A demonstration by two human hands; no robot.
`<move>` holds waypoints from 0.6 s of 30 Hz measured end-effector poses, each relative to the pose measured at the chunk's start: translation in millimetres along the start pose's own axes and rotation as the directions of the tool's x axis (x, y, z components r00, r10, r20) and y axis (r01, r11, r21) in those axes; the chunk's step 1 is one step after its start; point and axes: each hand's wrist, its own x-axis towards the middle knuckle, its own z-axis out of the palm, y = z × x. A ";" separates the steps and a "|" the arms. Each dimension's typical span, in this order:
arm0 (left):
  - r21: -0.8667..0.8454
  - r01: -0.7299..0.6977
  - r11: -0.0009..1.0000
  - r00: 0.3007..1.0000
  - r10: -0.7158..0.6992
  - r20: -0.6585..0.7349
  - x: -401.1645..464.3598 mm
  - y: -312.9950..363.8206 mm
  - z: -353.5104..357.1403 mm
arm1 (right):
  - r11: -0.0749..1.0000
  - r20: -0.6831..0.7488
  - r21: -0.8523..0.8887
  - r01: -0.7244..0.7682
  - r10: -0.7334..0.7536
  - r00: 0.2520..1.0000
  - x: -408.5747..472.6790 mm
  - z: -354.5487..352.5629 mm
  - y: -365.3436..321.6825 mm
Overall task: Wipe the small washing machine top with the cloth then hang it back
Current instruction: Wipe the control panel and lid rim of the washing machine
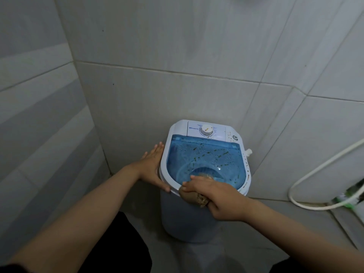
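Note:
A small white washing machine stands on the floor against the tiled wall. Its clear blue lid carries water drops and small green specks, and a round dial sits on the white panel behind it. My right hand is shut on a bunched brown cloth, pressed on the lid's near front edge. My left hand lies flat with fingers spread against the machine's left side, holding nothing.
Grey tiled walls close in on the left and behind the machine. A white hose loops down the right wall to the floor. Green and white items lie on the floor at the far right. My dark trousers show at the bottom.

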 end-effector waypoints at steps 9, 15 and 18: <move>0.029 -0.032 0.999 0.999 0.032 -0.014 -2.1 1.4 -2.5 | 0.998 0.031 -0.068 -0.008 0.010 0.999 -43.0 -14.2 19.2; 0.035 -0.038 0.999 0.999 0.038 -0.020 -0.5 2.7 -2.9 | 0.971 -0.092 0.112 -0.209 0.220 0.971 -43.9 -62.5 39.1; 0.039 -0.034 0.999 0.999 0.035 -0.020 -1.5 4.3 -3.5 | 0.940 -0.341 0.179 -0.291 0.337 0.878 -30.8 -82.9 65.5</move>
